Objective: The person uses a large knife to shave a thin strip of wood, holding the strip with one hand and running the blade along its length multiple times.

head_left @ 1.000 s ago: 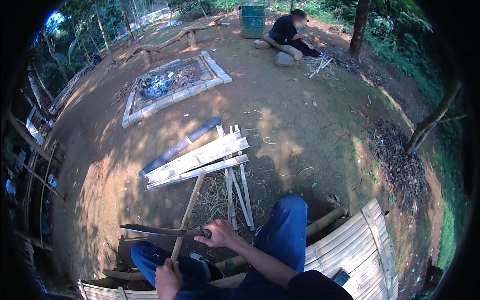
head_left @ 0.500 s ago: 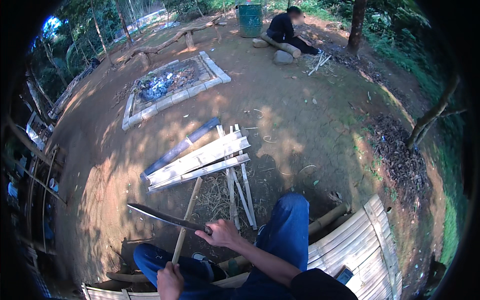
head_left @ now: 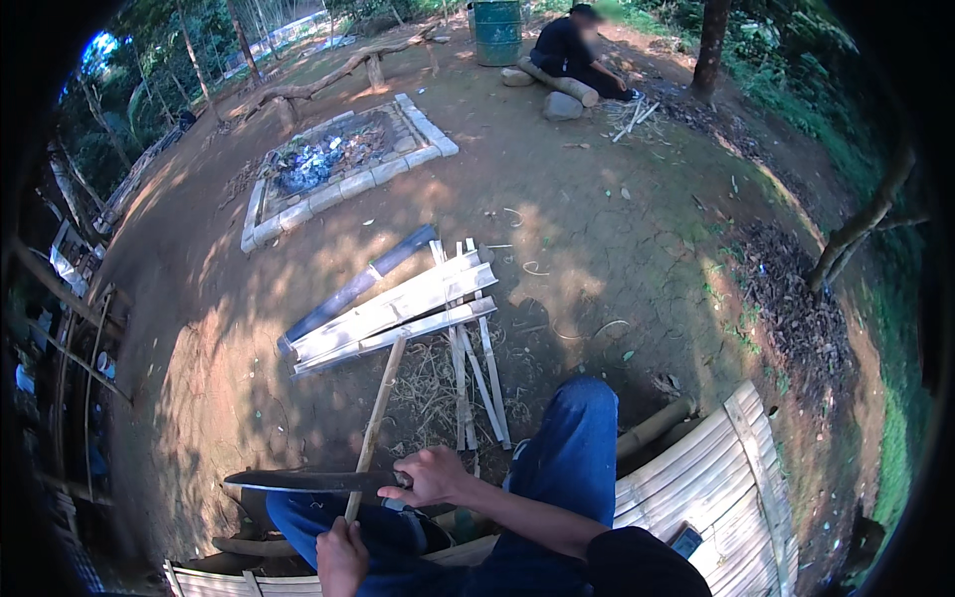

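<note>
My right hand [head_left: 432,476] is closed round the handle of a machete [head_left: 308,482], whose dark blade points left and crosses a bamboo strip [head_left: 376,418]. The blade lies against the strip a little above my left hand [head_left: 341,553], which grips the strip's lower end near my left knee. From there the strip slants up and away from me. Beyond its far end, split bamboo halves [head_left: 398,310] lie on the ground beside a dark bamboo piece [head_left: 356,287]. Several thin bamboo strips [head_left: 485,393] lie to their right, with pale shavings [head_left: 423,388] around them.
A bamboo slat bench [head_left: 686,488] is under me, with a phone [head_left: 686,540] on it at the right. Farther off are a block-edged fire pit [head_left: 343,187], a green drum [head_left: 497,35] and a person [head_left: 569,52] seated by a log [head_left: 557,82]. Dry leaves [head_left: 791,298] lie to the right.
The machete has moved down along the strip toward my left hand, its blade now closer to level. My right hand has shifted slightly left. My left hand stays on the strip.
</note>
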A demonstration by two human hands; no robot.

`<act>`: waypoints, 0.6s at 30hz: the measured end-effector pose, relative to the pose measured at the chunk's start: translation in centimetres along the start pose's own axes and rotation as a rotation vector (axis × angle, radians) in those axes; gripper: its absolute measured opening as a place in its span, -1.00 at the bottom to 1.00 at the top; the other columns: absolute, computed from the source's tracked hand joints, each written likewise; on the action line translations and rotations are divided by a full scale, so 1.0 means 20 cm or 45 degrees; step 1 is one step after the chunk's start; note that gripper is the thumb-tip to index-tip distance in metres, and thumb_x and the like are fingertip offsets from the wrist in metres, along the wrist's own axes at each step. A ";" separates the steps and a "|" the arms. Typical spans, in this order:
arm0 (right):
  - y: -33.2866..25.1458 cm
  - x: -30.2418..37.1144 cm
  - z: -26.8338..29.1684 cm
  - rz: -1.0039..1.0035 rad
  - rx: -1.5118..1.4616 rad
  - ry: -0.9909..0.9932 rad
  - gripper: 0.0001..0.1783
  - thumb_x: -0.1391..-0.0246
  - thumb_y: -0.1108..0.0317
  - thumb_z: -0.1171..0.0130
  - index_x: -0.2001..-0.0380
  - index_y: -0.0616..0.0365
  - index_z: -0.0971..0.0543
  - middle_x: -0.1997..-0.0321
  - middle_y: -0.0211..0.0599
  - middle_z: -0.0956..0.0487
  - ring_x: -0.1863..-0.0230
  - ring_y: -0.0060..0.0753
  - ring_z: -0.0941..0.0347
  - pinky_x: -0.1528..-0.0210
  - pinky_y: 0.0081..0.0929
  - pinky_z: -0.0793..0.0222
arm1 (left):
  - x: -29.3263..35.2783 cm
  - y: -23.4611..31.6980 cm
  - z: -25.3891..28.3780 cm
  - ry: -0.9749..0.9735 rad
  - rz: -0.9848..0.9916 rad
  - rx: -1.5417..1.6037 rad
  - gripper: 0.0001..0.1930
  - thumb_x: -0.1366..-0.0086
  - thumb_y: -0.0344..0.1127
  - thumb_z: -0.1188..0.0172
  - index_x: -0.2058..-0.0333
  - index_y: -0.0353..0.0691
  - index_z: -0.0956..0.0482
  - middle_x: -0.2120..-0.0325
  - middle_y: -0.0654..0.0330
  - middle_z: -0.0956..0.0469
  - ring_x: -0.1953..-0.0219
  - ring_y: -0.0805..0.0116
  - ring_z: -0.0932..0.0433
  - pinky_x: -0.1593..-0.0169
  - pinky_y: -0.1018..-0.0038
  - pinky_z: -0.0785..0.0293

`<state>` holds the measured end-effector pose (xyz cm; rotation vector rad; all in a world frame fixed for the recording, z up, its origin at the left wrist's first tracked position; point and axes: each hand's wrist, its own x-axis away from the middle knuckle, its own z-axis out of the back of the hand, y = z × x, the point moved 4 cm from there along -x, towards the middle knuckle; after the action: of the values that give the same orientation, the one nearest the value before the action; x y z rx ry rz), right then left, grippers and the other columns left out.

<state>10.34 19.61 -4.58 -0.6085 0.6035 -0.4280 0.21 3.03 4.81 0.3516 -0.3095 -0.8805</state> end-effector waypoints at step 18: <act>0.19 -0.06 -0.04 -0.226 0.098 -0.078 -0.25 -0.01 -0.46 -0.05 0.53 0.08 -0.70 0.70 -0.14 -0.57 0.60 -0.06 -0.60 0.48 -0.12 -0.53 | -0.04 -0.05 -0.10 -0.057 0.127 -0.063 -0.73 -0.36 -0.23 -0.05 0.42 -0.34 -0.46 0.53 -0.25 -0.55 0.37 -0.34 -0.55 0.32 -0.09 -0.47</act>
<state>9.73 22.85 -7.04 -0.6013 0.4743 -0.5944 -0.06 3.50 2.45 0.2687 -0.3429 -0.7974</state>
